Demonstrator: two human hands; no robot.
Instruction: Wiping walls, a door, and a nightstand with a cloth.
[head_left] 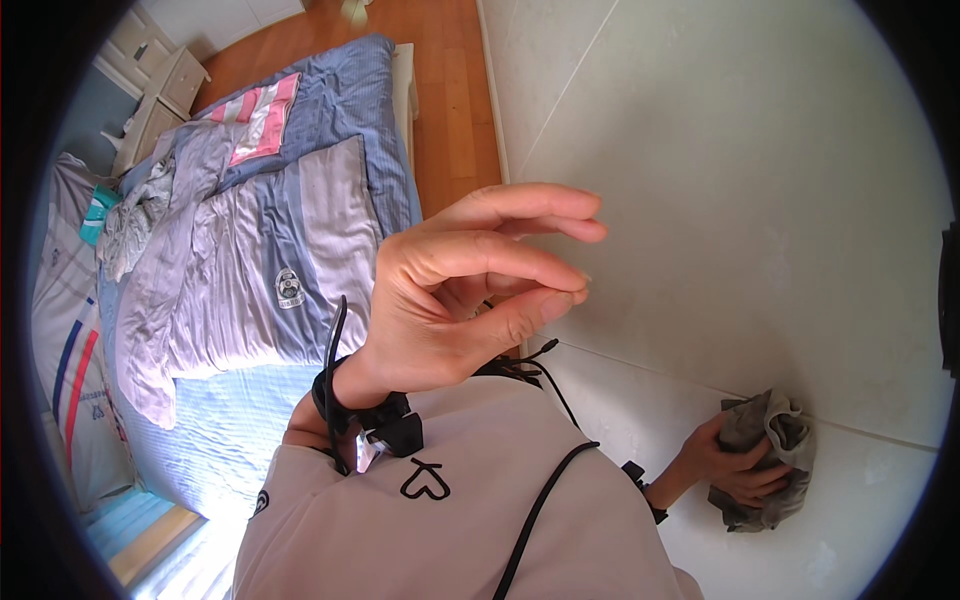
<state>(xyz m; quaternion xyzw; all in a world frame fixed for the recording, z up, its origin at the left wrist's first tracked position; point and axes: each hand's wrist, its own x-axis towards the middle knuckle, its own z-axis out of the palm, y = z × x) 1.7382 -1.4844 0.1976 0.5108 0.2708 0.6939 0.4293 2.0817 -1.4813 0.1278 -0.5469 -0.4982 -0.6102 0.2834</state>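
My left hand (470,285) is raised in the middle of the view. Its thumb and index fingertips meet in a pinch, the other fingers are loosely curved, and nothing shows between them. A black strap with a small device (385,420) circles that wrist. Low on the right, my right hand (738,465) grips a crumpled grey-brown cloth (785,465). The cloth lies against the pale, panelled wall (740,200), with my fingers spread over it. A dark band sits on my right wrist too.
On the left stands a bed with a blue striped cover (350,80), rumpled grey-lilac bedding (240,320) and a pink-and-white striped cloth (265,120). A teal packet (98,215) lies by the pillow. Wooden floor (450,110) runs between bed and wall. A white cabinet (165,110) stands far left.
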